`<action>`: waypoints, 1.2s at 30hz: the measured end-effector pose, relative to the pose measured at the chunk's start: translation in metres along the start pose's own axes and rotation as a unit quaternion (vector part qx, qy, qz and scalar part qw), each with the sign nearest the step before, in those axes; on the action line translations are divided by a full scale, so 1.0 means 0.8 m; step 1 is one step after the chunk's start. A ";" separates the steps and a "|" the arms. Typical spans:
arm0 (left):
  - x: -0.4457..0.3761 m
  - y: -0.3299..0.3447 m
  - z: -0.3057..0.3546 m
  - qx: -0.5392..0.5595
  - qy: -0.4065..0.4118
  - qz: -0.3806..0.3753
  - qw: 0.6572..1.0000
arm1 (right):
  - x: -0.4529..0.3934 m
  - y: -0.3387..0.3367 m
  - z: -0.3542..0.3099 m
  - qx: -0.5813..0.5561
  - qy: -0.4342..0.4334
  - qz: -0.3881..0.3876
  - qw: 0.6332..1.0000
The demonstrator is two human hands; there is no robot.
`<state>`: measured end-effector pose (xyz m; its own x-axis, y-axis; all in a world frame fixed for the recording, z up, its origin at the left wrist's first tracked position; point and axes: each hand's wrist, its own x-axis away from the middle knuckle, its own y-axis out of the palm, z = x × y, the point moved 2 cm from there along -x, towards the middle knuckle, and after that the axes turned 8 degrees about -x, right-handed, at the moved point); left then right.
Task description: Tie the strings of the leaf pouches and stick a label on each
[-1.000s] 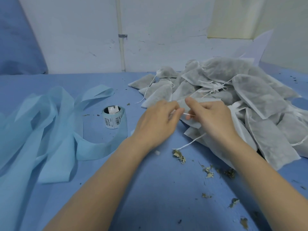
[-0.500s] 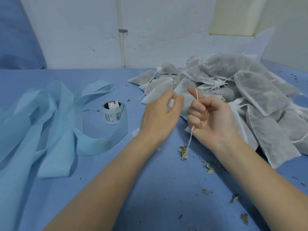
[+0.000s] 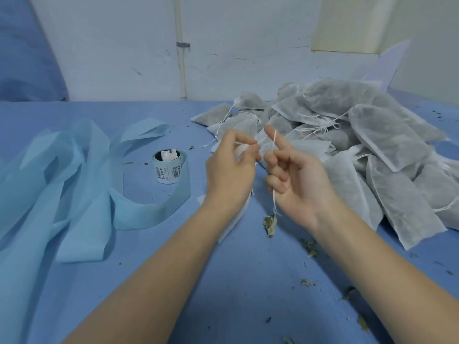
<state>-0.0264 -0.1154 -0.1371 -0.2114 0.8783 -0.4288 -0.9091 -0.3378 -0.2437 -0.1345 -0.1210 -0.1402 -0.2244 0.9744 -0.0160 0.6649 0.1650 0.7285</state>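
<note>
My left hand point(image 3: 229, 171) pinches the gathered neck of a white leaf pouch point(image 3: 233, 219), whose body hangs mostly hidden behind the hand and wrist. My right hand point(image 3: 293, 175) is turned palm up with its fingers curled round the pouch's white string point(image 3: 274, 142). The string runs over the raised forefinger and dangles below the hand. A big pile of grey-white leaf pouches point(image 3: 372, 145) lies to the right of both hands. A roll of barcode labels point(image 3: 169, 167) stands left of my left hand.
Long light-blue backing strip point(image 3: 62, 175) from the label roll lies in loops across the left of the blue table point(image 3: 223, 294). Dry leaf bits point(image 3: 270, 224) are scattered near and below my hands. A white wall with a pipe point(image 3: 181, 58) closes the back.
My right hand has turned palm up and wound the string over its forefinger, lifting it off the table. My left hand rose slightly with the pouch neck.
</note>
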 end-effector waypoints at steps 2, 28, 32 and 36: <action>0.002 0.000 0.000 -0.060 0.035 0.004 0.998 | 0.000 0.000 -0.001 0.036 0.004 -0.002 0.999; -0.003 0.008 -0.008 -0.080 -0.037 -0.042 0.995 | 0.009 0.001 0.008 0.628 -0.197 0.058 0.750; -0.009 0.000 -0.012 -0.008 -0.079 -0.022 0.997 | 0.008 -0.001 0.002 0.592 -0.233 0.091 0.766; -0.008 0.000 -0.011 0.092 -0.111 -0.057 0.988 | 0.000 -0.014 -0.003 0.436 -0.110 0.120 0.885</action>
<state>-0.0218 -0.1240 -0.1421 -0.1589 0.9666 -0.2013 -0.9770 -0.1833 -0.1092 -0.1436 -0.1228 -0.1467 0.0781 0.9878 -0.1346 0.9932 -0.0888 -0.0753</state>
